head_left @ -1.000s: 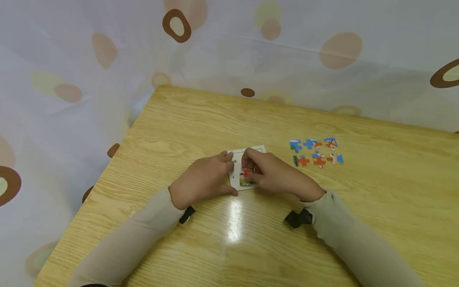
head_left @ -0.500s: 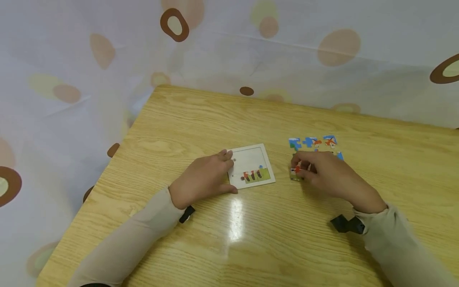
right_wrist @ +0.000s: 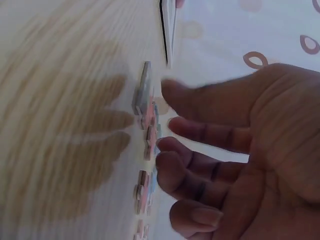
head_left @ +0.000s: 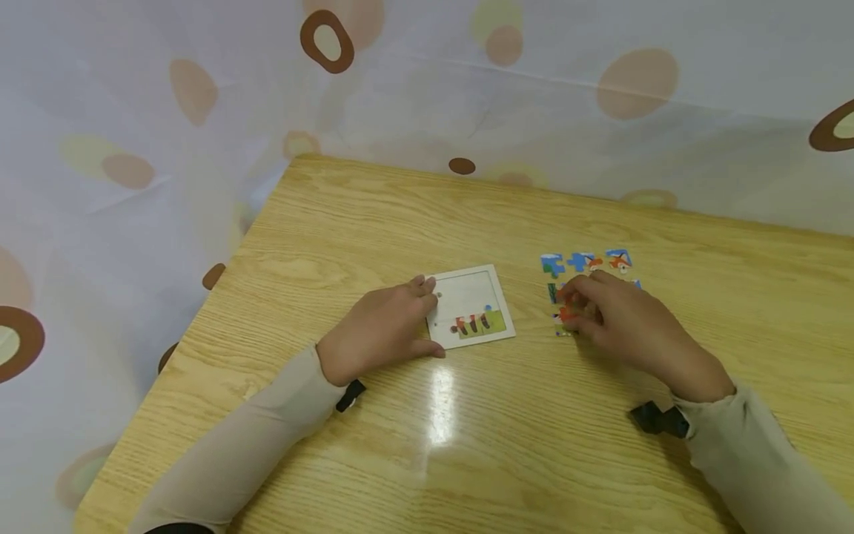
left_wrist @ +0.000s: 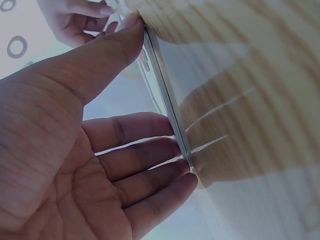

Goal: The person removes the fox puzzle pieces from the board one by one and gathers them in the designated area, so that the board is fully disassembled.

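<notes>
My left hand (head_left: 376, 330) rests at the left edge of a white puzzle board (head_left: 505, 304). In the left wrist view its fairly straight fingers (left_wrist: 145, 150) touch the board's edge, and its thumb (left_wrist: 112, 52) lies at the near corner. Joined picture pieces (head_left: 474, 324) fill part of the board's lower side. Over the loose pieces hovers my right hand (head_left: 630, 334), fingers loosely bent, with a gap between thumb and fingertips. A red and green puzzle piece (head_left: 560, 331) lies just below them; in the right wrist view this piece (right_wrist: 143, 90) sits flat on the table. The hand partly hides the lower pieces.
Beyond the right hand lie a blue and green piece (head_left: 552, 263), a blue and orange piece (head_left: 583, 261) and a piece with a fox's face (head_left: 619, 261). The wooden table (head_left: 373, 215) meets a dotted white cloth (head_left: 427, 96) at the back.
My right hand has carried the red and green puzzle piece from over the board rightward to the loose pieces and let go of it. My left hand has stayed at the board's edge.
</notes>
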Action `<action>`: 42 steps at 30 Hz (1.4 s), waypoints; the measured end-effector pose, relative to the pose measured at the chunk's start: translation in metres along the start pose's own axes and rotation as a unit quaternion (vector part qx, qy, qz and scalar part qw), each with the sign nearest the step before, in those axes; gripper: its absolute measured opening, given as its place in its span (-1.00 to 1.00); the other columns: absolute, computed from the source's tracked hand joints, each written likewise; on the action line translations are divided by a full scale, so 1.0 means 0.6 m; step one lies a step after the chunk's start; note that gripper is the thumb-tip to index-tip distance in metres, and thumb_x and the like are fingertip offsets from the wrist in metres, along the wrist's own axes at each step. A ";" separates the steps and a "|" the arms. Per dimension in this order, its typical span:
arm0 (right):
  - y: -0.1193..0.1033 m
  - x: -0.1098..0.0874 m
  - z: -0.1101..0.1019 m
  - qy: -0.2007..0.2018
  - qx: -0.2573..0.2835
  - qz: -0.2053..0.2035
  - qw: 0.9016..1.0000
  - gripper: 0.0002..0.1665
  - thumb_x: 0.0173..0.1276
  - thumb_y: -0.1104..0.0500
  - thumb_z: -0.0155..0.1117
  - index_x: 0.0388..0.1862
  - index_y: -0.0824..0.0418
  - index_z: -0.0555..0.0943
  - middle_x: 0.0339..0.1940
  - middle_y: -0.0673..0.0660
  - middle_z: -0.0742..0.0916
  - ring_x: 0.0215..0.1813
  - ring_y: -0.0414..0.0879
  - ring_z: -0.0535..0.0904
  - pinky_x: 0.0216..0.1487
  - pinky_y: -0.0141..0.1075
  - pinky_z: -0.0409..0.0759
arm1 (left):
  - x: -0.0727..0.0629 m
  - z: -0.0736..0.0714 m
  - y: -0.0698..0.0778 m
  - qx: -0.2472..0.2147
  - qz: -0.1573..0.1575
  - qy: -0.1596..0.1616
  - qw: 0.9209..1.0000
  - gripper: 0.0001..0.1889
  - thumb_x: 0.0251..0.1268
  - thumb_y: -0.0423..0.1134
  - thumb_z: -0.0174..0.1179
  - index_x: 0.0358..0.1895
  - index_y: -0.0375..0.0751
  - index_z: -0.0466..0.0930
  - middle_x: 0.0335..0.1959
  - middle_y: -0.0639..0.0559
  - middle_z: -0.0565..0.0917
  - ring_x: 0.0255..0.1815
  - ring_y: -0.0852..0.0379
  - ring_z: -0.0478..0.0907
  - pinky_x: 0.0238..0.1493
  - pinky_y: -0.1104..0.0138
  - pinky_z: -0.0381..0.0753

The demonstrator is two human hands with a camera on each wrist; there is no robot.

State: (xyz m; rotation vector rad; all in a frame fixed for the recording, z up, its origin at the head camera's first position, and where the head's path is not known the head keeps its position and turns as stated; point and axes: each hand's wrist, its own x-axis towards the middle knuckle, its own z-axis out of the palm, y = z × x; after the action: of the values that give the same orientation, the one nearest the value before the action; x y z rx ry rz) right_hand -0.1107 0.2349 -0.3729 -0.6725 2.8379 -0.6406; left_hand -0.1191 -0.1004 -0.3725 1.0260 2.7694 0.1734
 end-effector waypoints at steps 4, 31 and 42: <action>0.001 -0.004 -0.002 -0.033 0.012 0.024 0.999 -0.64 0.33 0.13 0.53 0.00 0.23 0.63 -0.15 0.05 0.68 -0.17 -0.06 0.58 -0.18 -0.10 0.57 | 0.000 0.000 0.001 -0.001 -0.002 -0.003 1.000 -0.32 0.17 0.22 0.48 0.12 -0.29 0.66 0.42 -0.30 0.48 0.46 -0.15 0.42 0.25 0.11 0.61; -0.092 0.050 0.038 -0.014 0.079 -0.124 0.989 -0.72 0.36 0.27 0.48 -0.03 0.36 0.64 -0.38 -0.02 0.60 -0.37 -0.18 0.46 -0.33 -0.26 0.50 | 0.000 -0.002 0.004 0.010 -0.006 -0.006 1.000 -0.28 0.17 0.23 0.47 0.16 -0.33 0.65 0.42 -0.31 0.47 0.45 -0.16 0.43 0.18 0.11 0.65; -0.128 0.083 0.063 -0.081 0.075 -0.097 0.989 -0.70 0.37 0.34 0.42 0.00 0.33 0.53 -0.32 0.06 0.59 -0.27 -0.07 0.48 -0.20 -0.15 0.52 | 0.004 -0.003 0.050 0.055 0.008 -0.004 0.998 -0.49 0.19 0.15 0.50 -0.09 -0.26 0.76 0.28 -0.19 0.62 0.36 -0.15 0.53 0.32 0.15 0.55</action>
State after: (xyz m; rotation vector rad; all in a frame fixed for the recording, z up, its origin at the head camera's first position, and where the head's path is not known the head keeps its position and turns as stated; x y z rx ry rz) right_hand -0.1155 0.1364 -0.3754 -0.9364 2.5663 -0.7806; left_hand -0.1024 -0.0760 -0.3657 1.0714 2.7924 0.0181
